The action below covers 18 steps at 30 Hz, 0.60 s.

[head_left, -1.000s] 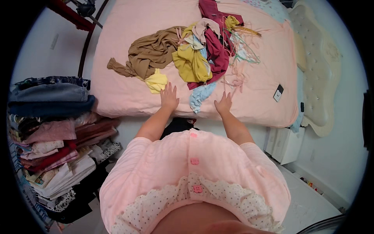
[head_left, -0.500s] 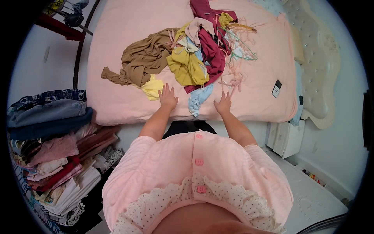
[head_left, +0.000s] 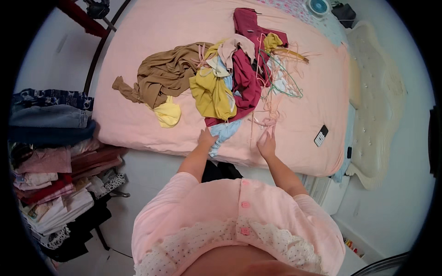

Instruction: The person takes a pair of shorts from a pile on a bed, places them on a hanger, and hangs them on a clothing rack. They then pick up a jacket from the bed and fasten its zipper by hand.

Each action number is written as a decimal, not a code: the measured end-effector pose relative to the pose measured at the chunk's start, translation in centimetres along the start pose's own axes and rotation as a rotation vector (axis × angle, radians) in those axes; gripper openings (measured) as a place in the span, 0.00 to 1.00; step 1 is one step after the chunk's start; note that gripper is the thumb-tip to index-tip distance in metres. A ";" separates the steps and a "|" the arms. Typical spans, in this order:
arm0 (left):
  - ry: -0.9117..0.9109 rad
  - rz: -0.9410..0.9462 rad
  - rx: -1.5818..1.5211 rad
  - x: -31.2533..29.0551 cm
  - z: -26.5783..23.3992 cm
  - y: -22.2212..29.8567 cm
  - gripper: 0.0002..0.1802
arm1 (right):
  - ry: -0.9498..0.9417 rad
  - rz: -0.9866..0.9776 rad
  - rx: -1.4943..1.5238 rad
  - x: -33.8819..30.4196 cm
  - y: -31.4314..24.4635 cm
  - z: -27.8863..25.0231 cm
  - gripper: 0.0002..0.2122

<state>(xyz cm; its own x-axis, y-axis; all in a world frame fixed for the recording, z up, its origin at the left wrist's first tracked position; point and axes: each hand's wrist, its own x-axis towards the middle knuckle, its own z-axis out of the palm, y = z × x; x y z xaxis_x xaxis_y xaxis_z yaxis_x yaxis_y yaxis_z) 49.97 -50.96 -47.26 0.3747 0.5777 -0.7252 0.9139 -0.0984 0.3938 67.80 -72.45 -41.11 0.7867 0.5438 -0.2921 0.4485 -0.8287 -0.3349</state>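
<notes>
A mixed heap of clothes lies on the pink-covered bed (head_left: pixel 152 142). My left hand (head_left: pixel 207 138) is at the left edge of a light blue cloth (head_left: pixel 225 132), its fingers closed on the fabric. To the right, my right hand (head_left: pixel 266 145) rests on the bedcover with its fingers apart, just below tangled pink hangers (head_left: pixel 269 120). Beyond the blue cloth are a mustard-yellow garment (head_left: pixel 212 96) and a dark red garment (head_left: pixel 248 83). A brown garment (head_left: pixel 165 73) spreads leftward, with a pale yellow piece (head_left: pixel 168 113) below it.
A phone (head_left: pixel 321 135) lies on the bed's right side, near the cream padded headboard (head_left: pixel 375 101). More hangers, one a green hanger (head_left: pixel 294 78), lie behind the heap. At left stands a rack stacked with folded clothes (head_left: pixel 50 161). A small fan (head_left: pixel 318 6) is at the far right.
My left hand has moved from beside the pale yellow piece to the light blue cloth and closed on it. My right hand has come up close to the pink hangers. The view has shifted.
</notes>
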 end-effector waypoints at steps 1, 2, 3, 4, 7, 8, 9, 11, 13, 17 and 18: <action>0.015 -0.016 -0.010 0.5 1.8 -1.0 0.37 | -0.009 -0.022 0.002 -0.2 0.5 0.2 0.34; 0.050 -0.040 -0.043 1.2 3.6 -2.1 0.37 | -0.017 -0.012 -0.012 -0.3 0.8 0.4 0.34; 0.077 -0.057 -0.072 1.8 4.9 -2.8 0.38 | -0.022 0.009 -0.030 -0.5 1.3 0.5 0.34; 0.078 -0.053 -0.071 2.2 5.5 -2.7 0.38 | -0.017 0.010 -0.029 -0.7 2.3 0.6 0.34; 0.112 0.152 -0.314 2.7 6.0 -1.7 0.35 | -0.046 0.047 -0.023 -1.0 4.9 0.8 0.34; 0.070 0.114 -0.279 2.9 5.6 -0.6 0.32 | -0.074 0.052 -0.006 -1.0 5.7 0.8 0.33; 0.033 0.069 -0.245 2.7 5.1 0.2 0.29 | -0.107 0.051 0.012 -1.2 6.2 0.8 0.33; 0.113 0.074 -0.315 3.9 5.3 -1.6 0.22 | -0.118 0.001 0.054 -0.9 4.8 0.7 0.33; 0.163 0.101 -0.377 3.9 4.7 -0.6 0.15 | -0.117 -0.013 0.087 -0.3 4.5 0.7 0.33; -0.334 -0.042 -1.018 -1.4 1.2 8.1 0.03 | -0.139 -0.062 0.171 0.2 2.8 0.1 0.35; -0.377 0.050 -1.051 -2.6 0.3 9.4 0.02 | -0.137 -0.118 0.203 0.5 1.8 0.0 0.36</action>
<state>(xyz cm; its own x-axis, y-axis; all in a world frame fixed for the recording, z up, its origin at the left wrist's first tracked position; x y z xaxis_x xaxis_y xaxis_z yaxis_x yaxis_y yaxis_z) 57.64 -53.64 -41.79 0.5938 0.2922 -0.7497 0.3767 0.7224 0.5799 69.04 -73.65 -41.86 0.6631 0.6594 -0.3542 0.4283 -0.7224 -0.5429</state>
